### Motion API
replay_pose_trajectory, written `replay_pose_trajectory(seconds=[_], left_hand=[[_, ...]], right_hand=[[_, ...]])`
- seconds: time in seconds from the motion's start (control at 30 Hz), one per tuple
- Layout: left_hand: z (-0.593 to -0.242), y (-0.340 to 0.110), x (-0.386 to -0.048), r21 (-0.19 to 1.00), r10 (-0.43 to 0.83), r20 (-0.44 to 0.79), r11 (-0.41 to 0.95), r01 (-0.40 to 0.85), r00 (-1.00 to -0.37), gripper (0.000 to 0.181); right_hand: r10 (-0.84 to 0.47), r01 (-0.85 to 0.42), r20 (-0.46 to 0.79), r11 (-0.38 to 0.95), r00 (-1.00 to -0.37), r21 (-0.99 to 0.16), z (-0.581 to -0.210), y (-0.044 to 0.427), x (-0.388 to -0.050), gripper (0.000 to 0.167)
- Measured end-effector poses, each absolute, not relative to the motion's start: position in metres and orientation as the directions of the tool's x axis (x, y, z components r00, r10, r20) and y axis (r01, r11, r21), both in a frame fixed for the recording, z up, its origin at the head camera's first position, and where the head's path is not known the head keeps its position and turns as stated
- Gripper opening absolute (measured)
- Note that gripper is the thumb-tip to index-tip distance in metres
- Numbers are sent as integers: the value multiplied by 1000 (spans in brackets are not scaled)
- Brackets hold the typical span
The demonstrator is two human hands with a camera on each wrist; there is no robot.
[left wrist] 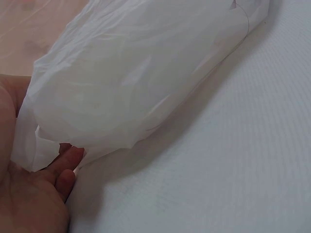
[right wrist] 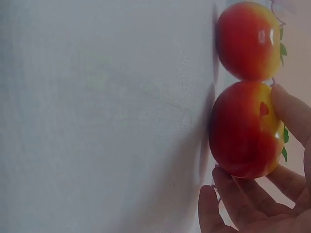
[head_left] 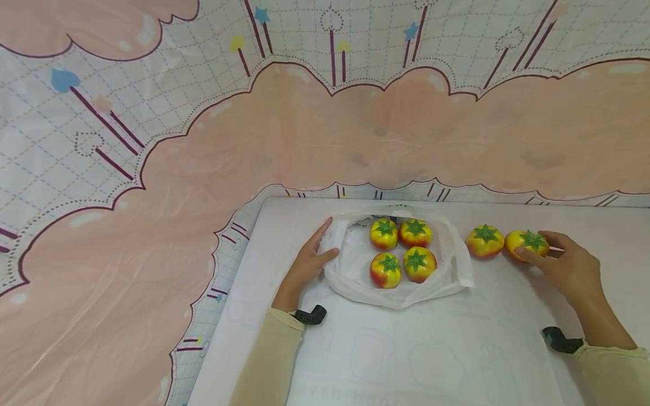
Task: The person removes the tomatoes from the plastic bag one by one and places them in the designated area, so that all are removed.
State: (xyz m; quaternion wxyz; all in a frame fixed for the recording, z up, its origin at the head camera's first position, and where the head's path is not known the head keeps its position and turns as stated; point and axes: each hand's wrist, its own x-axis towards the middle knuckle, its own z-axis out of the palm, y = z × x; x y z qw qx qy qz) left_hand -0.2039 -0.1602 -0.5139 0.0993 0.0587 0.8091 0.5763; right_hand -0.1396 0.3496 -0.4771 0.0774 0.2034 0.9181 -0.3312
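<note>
A white plastic bag (head_left: 401,296) lies with its mouth spread on the table, and several red-yellow toy tomatoes (head_left: 385,270) with green star-shaped tops sit within it. At its left edge my left hand (head_left: 304,262) holds the rim, the film passing between thumb and fingers; the left wrist view shows the bag (left wrist: 112,87) rising over the fingertips (left wrist: 73,158). To the right of the bag, my right hand (head_left: 574,270) grips one tomato (right wrist: 243,131) by its side, thumb in front and fingers behind. Another tomato (head_left: 484,241) touches it on the left.
A white-covered table (head_left: 426,361) with faint printed shapes lies under everything. Behind it and to the left hangs a peach and white patterned cloth (head_left: 381,135). Black bands circle both wrists at the sleeve ends.
</note>
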Motion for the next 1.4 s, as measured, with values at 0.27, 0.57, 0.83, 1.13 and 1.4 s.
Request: replay_pose_trajectory(seconds=[0.27,0.57,0.83,1.13,1.4], left_hand=[[-513,-160,-203,943,202,-104,333,-32,-974,79],[-513,-160,-204,940,203,-110,338,-35,-973,79],[-513,-160,-203,940,204,-98,341,-23,-974,79],[-511,-160,-202,940,204,-95,340,-20,-974,79],[-511,-160,-202,939,205,-98,342,-23,-974,79]], right_hand=[[315,415,-270,703,-910,-578,-477,349,-140,99],[309,413,-274,697,-911,-586,-477,349,-139,100],[303,413,-281,696,-911,-588,-475,349,-138,101],[301,412,-282,699,-911,-585,-476,349,-138,102],[308,418,-284,694,-908,-586,-477,350,-139,101]])
